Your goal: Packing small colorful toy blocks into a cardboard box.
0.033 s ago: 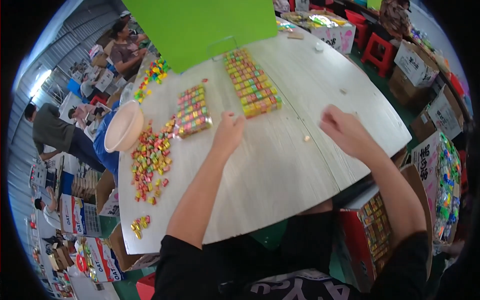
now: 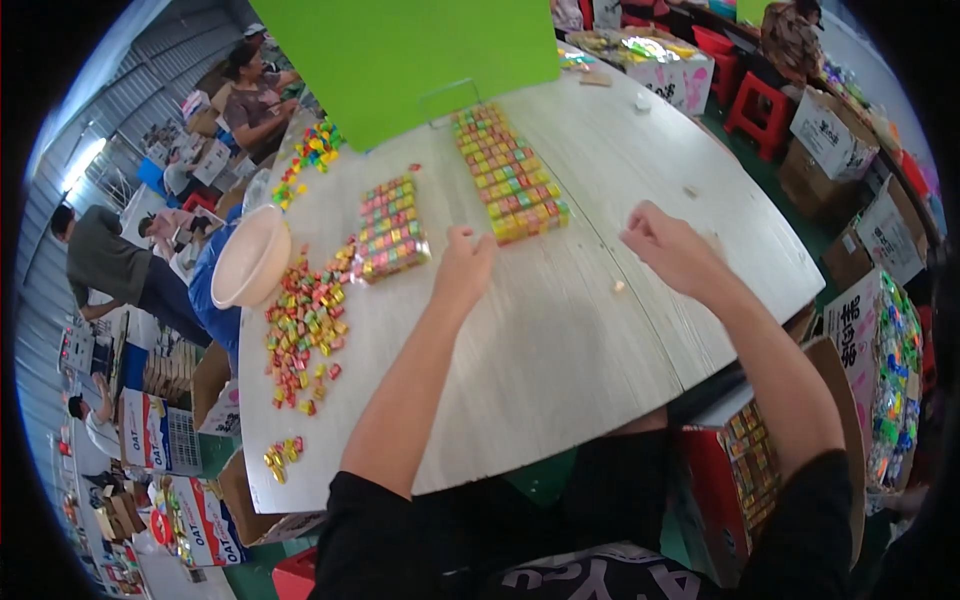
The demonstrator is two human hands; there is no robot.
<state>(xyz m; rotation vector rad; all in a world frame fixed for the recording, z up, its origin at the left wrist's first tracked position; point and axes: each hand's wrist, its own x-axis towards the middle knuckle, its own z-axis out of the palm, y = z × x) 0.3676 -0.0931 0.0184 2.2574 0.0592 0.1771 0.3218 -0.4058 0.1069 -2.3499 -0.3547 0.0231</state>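
Observation:
My left hand (image 2: 467,265) is held just above the table (image 2: 540,370), its fingers curled in, between two blocks of small wrapped candies. The shorter block (image 2: 392,232) lies to its left, in rows of pink, green and yellow. Beyond my left hand and a little to the right is the longer block (image 2: 508,172) of the same pieces. My right hand (image 2: 672,250) hovers right of that block, fingers bent together and touching nothing on the table. Whether either hand has something small inside is hidden. A loose heap of wrapped candies (image 2: 303,325) spreads at the left.
A pale basin (image 2: 252,257) sits at the left edge. An upright green board (image 2: 420,60) with a wire handle stands at the back. A tiny pale scrap (image 2: 618,287) lies mid-table. An open carton with packed candies (image 2: 750,450) is beside my right arm. Other people sit and stand around.
My right hand has moved slightly left, toward the longer block. My left hand stays about where it was, and the whole view has shifted a little.

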